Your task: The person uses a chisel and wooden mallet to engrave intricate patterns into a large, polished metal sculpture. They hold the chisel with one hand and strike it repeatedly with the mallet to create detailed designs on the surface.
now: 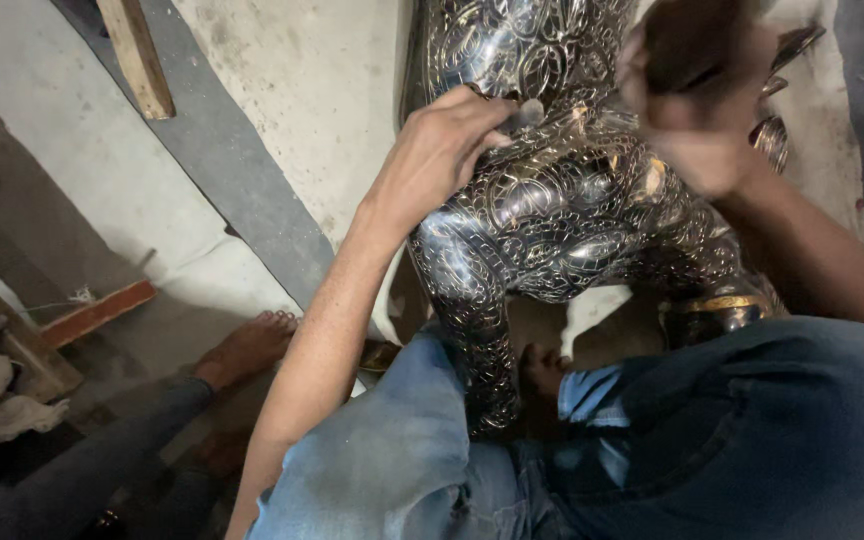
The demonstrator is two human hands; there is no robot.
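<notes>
L hand (442, 150) is pinching a small metal punch (525, 115) w/ fingers pressed together, tip touching the embossed metal animal figure (552, 200) standing on the floor (282, 80) just ahead of the knees. R hand (697, 110), blurred, is closing round a dark mallet head (687, 40) above the figure's right side. Another person's bare foot (247, 350) and wooden planks (97, 312) are lying off to the left; blue jeans (752, 430) are covering the figure's lower legs.

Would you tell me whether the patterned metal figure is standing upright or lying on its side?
Upright: the metal figure stands on its leg between the person's knees, steadied by the left hand.
</notes>
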